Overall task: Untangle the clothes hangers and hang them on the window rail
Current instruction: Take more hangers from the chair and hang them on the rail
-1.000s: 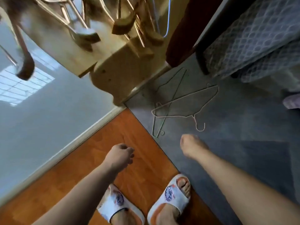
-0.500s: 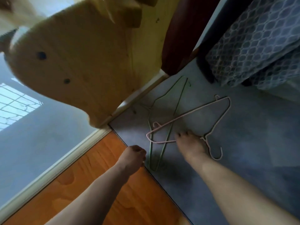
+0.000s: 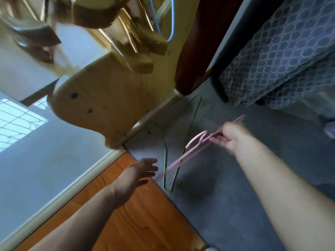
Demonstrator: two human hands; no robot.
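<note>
Now the right hand (image 3: 233,137) has lifted the pink hanger (image 3: 194,149) it grips, left hand (image 3: 141,172) spread loose.

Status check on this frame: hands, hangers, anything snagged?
Right hand grips pink hanger, lifted and blurred. Left hand open, empty, near green hanger on grey floor. Pink crosses green in view; snag unclear.

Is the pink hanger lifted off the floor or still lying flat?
Lifted: the right hand grips the pink hanger, which slants over the green hanger lying on the carpet.
</note>
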